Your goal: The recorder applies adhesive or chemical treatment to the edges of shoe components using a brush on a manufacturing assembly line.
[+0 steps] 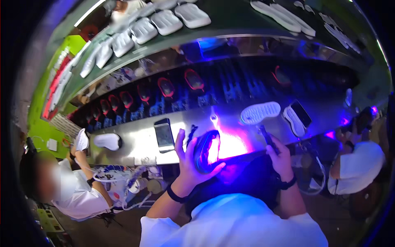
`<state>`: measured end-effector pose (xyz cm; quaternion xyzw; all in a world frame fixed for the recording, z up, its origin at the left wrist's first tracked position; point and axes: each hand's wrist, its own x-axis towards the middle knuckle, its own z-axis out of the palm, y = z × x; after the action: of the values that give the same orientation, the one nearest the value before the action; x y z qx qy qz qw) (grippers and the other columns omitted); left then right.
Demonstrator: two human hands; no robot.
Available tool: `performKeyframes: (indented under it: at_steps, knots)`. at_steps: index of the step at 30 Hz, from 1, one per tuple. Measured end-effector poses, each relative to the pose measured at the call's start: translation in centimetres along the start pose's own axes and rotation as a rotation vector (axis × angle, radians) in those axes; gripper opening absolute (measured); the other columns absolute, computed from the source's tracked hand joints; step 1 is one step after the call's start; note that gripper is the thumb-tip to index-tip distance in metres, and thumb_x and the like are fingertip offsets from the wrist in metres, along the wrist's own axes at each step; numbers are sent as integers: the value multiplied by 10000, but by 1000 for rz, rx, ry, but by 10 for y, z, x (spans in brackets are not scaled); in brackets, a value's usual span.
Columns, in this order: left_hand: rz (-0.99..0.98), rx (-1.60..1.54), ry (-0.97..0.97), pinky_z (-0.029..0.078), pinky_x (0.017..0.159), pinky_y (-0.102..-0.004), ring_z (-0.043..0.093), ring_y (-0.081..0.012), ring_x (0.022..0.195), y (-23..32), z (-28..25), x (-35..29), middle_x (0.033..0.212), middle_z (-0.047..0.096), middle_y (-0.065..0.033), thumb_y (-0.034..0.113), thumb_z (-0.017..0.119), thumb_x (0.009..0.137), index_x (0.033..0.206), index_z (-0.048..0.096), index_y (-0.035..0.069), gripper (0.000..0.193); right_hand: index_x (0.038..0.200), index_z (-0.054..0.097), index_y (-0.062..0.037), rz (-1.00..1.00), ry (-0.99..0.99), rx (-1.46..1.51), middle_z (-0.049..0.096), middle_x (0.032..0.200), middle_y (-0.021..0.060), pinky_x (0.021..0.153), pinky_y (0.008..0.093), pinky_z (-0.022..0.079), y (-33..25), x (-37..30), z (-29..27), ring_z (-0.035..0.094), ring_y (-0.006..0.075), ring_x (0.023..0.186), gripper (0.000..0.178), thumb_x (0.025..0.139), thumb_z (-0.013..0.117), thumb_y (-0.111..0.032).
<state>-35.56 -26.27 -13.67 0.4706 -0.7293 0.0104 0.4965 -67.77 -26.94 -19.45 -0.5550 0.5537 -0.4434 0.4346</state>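
Left hand (190,158) wrapped around dark blue-edged shoe sole (205,150), right hand (279,156) gripping dark tool (265,136)

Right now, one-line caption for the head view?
Left hand holds a dark shoe upper under violet light; right hand grips a dark slim tool.

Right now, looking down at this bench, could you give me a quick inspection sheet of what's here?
Surface: shiny metal bench, lit violet near the middle.
Job's things: dark shoe part glowing pink inside; slim dark tool.
Clutter: two phones, white soles on the bench.
Hands: left hand holds the shoe part; right hand grips the tool.
Cables: white tubing hanging by the bench's left end.
Surroundings: green conveyor carrying white soles; people in white on both sides.
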Motion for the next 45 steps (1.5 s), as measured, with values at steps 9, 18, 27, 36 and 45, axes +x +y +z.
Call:
performKeyframes:
  at_steps: [9,18,27,36,45]
  knots:
    - [32,-43,-292,386,1119,-613,595,-400,1291,24,3,-102,1357,609,-252,254,746,861,1334,516,-50,607,1351,647,-39,-84,-300,-188,721,1252,152,1006,351,503,-7,-1,39,687,211,1142,397,964,695,-115]
    - [91,-7,-355,404,1115,-598,609,-363,1290,19,-1,-111,1353,626,-236,134,619,906,1233,604,-36,369,1361,635,-33,21,-402,-205,707,1267,179,1011,366,504,6,32,68,685,249,1160,401,974,677,-130]
    - [219,44,-468,397,1137,-574,588,-337,1323,7,-9,-106,1369,627,-206,130,575,923,1260,606,-23,371,1359,635,-26,-38,-429,-214,727,1234,154,978,336,527,-2,2,64,708,223,1114,391,973,667,-87]
    - [231,115,-501,375,1175,-495,585,-321,1336,10,-10,-101,1392,621,-200,132,545,932,1273,609,-19,379,1357,630,-7,-31,-507,-93,736,1211,147,948,328,534,16,-20,50,710,188,1069,407,960,681,-80]
    - [205,63,-500,427,1136,-491,596,-356,1314,27,2,-81,1365,621,-251,104,552,915,1292,588,-64,414,1413,606,-42,200,-532,-69,679,861,13,708,274,531,-22,-51,16,598,86,704,430,994,660,-125]
